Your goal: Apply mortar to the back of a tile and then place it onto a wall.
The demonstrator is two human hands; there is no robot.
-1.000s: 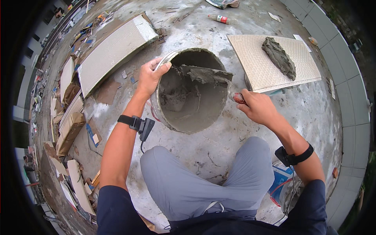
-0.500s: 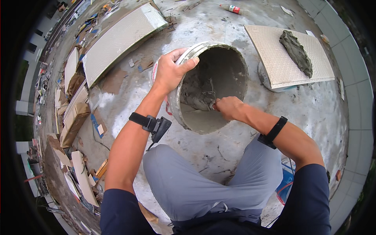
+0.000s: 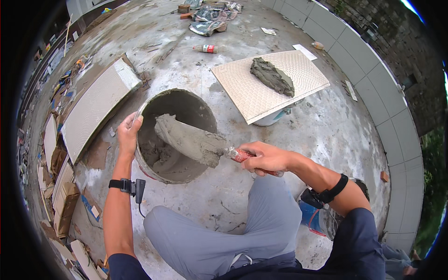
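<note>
My right hand [image 3: 266,157] is closed around the red handle of a trowel [image 3: 240,155]. Its blade is covered by a long load of wet grey mortar [image 3: 186,137], held over the bucket's mouth. My left hand [image 3: 129,133] grips the left rim of the bucket [image 3: 212,114], thumb over the edge. The bucket tilts toward me, with more mortar low inside it. Beyond my right hand, a beige tile [image 3: 233,86] lies ridged back up, resting on a bucket beneath it. A lump of mortar [image 3: 273,77] sits on that tile.
Another large tile [image 3: 100,107] leans at the left, beside cardboard and scraps [image 3: 65,205]. A bottle [image 3: 205,48] and crumpled bags [image 3: 210,18] lie farther off. A blue bucket [image 3: 311,217] stands by my right knee. A tiled low wall [image 3: 373,93] curves along the right.
My right hand has lifted the trowel out of the bucket, loaded with mortar. The left hand stays on the rim. The whole view has swung to the right.
</note>
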